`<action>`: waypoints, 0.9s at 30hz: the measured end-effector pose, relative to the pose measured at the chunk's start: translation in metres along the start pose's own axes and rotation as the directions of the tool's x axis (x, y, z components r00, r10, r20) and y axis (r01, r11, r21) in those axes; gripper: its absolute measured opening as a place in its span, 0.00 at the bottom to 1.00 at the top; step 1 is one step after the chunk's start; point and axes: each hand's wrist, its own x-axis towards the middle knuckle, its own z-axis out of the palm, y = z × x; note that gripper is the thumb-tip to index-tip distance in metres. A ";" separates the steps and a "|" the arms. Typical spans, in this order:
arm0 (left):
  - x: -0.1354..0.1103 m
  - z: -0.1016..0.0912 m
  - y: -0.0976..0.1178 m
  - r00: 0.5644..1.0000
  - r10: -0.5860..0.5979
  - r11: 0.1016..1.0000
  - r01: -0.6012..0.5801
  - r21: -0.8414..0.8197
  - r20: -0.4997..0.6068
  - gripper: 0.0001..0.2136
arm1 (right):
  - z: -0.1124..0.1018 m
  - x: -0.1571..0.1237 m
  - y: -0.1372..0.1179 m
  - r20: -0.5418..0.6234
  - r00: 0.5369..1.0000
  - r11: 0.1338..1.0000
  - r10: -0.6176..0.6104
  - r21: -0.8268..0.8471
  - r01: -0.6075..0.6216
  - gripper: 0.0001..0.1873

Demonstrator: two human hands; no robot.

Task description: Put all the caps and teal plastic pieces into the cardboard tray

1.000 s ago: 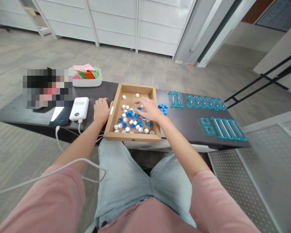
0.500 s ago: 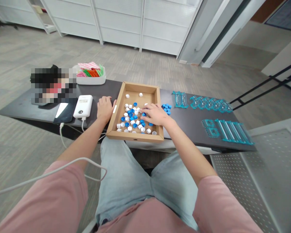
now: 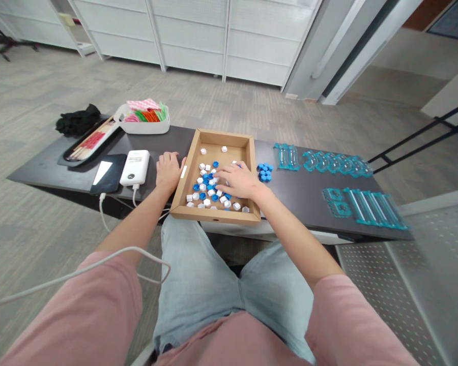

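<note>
A shallow cardboard box [image 3: 178, 207] holds many small white and blue hexagonal pieces [image 3: 206, 202], loosely scattered. My right hand [image 3: 237, 181] reaches over its right wall, fingers stretched out and apart, with the tips down among the pieces. No piece shows in its grip, though the palm hides those beneath it. My left hand [image 3: 168, 170] lies beside the box's left wall, fingers extended, the thumb against the wall. Just outside the right wall, several blue hexagonal pieces [image 3: 265, 173] sit grouped on the dark table [image 3: 290, 195].
Clear teal-edged plastic parts [image 3: 338, 162] lie in rows on the right. To the left are a white power bank [image 3: 135, 168] with a cable, a dark phone [image 3: 107, 174], a black tray of sticks [image 3: 91, 145], a white basket [image 3: 147, 127] and a black cloth [image 3: 77, 121].
My right hand has shifted slightly left over the pieces, fingertips now nearer the middle of the pile. My left hand stays by the box wall. The whole view has moved a little.
</note>
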 end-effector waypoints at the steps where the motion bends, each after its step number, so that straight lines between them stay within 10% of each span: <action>1: 0.000 0.000 0.000 1.000 0.001 1.000 -0.001 0.005 0.003 0.27 | 0.002 0.003 -0.003 -0.002 1.000 1.000 -0.013 0.002 0.013 0.25; 9: 0.001 0.001 -0.002 1.000 0.000 1.000 0.000 -0.010 0.002 0.27 | -0.008 -0.007 0.009 -0.183 0.980 0.996 0.080 0.044 -0.074 0.28; 15: 0.002 0.004 -0.003 1.000 0.012 1.000 -0.012 -0.018 -0.001 0.29 | -0.004 -0.071 0.076 -0.448 0.801 0.916 0.396 0.260 -0.307 0.26; 27: 0.000 0.001 -0.002 1.000 0.001 1.000 -0.001 0.006 0.015 0.28 | 0.047 -0.094 0.093 -0.218 0.832 0.860 0.510 0.097 -0.501 0.40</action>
